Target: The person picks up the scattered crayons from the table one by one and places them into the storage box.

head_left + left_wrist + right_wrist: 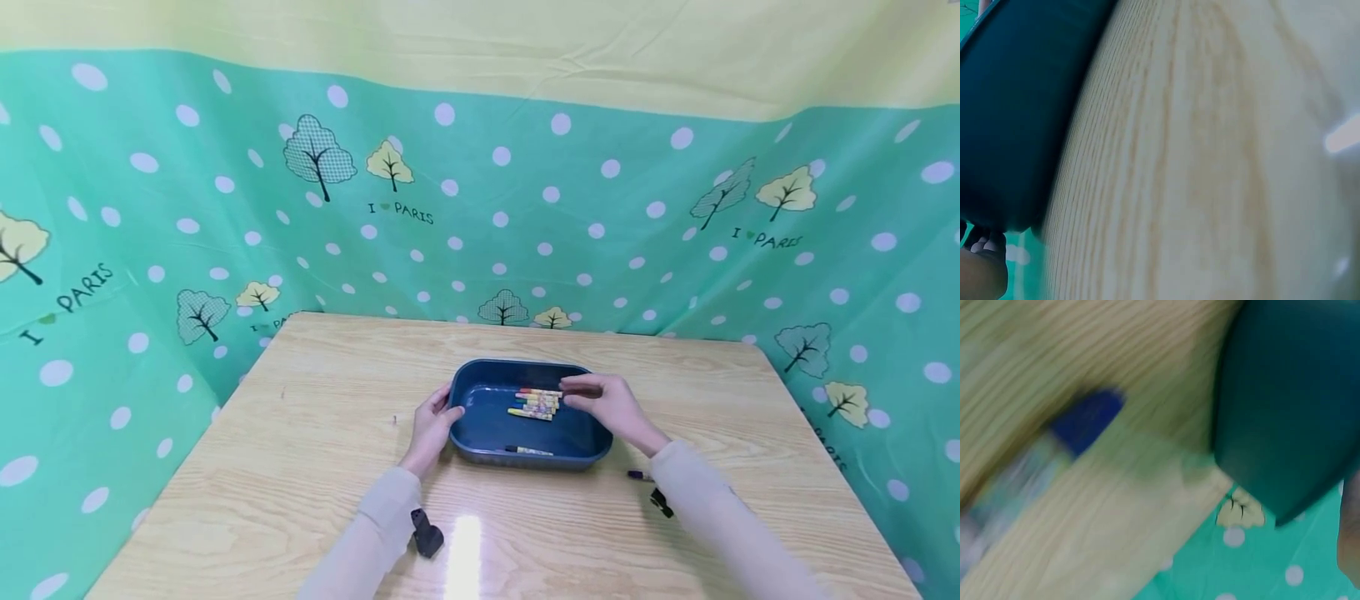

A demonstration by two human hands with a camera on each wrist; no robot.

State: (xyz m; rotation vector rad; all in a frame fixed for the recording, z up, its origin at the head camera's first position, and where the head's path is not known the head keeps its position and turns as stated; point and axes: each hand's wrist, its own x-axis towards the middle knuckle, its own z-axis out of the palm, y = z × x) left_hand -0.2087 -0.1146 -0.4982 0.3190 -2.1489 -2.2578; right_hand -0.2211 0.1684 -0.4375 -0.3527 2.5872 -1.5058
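A dark blue plastic bin (480,433) sits on the table, its side wall (1029,106) large in the left wrist view. My left hand (433,425) grips its left end, thumb over the rim and fingers outside. Inside lie several crayons (538,403) in a cluster, with red, green and yellow tips among them. A black-tipped crayon (529,451) lies apart along the front wall. Over the bin's right end is my right hand (609,403), thumb and fingers spread apart beside the cluster, nothing visible between them. On the table, a dark-blue-tipped crayon (1088,422) lies outside the bin.
The wooden table (337,375) extends around the bin. A green polka-dot curtain (517,217) hangs behind and at both sides. Small black devices sit at the left wrist (426,533) and the right wrist (662,502).
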